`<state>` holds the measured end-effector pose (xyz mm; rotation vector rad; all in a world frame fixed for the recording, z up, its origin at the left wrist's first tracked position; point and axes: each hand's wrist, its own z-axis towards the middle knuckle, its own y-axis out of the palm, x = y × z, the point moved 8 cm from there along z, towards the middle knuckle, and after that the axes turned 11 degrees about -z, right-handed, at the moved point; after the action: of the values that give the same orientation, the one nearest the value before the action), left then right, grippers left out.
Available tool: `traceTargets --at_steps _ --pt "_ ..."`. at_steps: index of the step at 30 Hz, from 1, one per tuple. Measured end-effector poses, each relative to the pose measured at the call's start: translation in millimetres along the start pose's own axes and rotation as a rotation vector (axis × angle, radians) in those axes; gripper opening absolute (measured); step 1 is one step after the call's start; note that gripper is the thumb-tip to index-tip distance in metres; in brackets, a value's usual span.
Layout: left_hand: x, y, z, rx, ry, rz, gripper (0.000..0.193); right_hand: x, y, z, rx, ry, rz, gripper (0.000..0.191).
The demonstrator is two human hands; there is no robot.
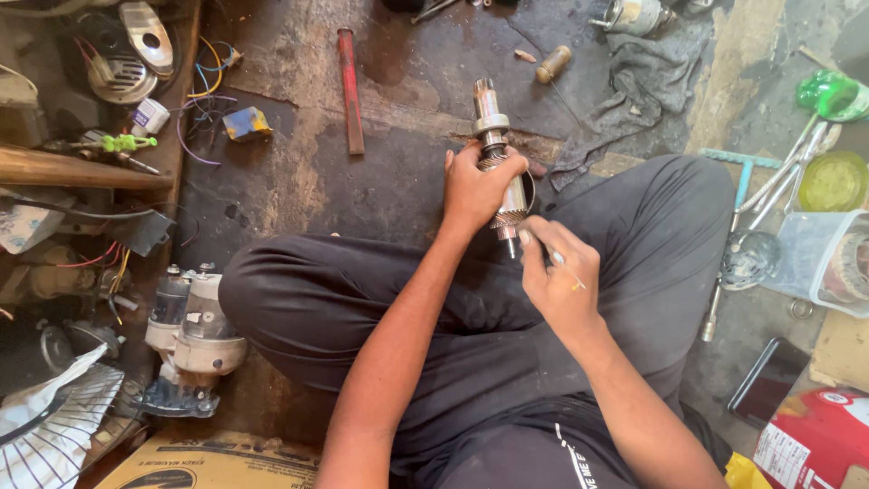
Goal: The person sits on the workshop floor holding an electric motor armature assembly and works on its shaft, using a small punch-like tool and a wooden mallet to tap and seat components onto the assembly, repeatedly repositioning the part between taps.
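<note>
Both hands busy: left hand (475, 190) grips armature (496, 154); right hand (559, 276) pinches thin tool (563, 268) below.

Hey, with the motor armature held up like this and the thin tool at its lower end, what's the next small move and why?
Probably work the thin tool along the armature's lower end. The left hand grips the armature upright, and the right hand pinches the tool with its tip right at that end, so contact looks set.
</note>
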<state>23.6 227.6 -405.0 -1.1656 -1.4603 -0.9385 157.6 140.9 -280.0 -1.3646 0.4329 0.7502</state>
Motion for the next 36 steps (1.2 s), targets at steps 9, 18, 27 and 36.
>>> traceTargets --at_steps 9,18,27,36 --pt "-13.1 1.7 2.0 0.021 -0.001 0.019 0.03 1.3 -4.4 -1.8 -0.007 0.017 -0.012 0.011" --pt "11.2 6.6 5.8 0.004 -0.025 -0.01 0.031 -10.1 -25.5 11.4 0.064 -0.018 -0.017 0.013" --pt "11.9 2.5 -14.5 0.022 -0.02 -0.022 0.031 7.3 -15.0 -4.8 -0.039 0.137 -0.008 0.012" --pt "9.3 0.5 -13.8 0.037 0.019 0.008 0.033 0.8 -17.5 -6.2 0.007 0.015 -0.011 0.012"
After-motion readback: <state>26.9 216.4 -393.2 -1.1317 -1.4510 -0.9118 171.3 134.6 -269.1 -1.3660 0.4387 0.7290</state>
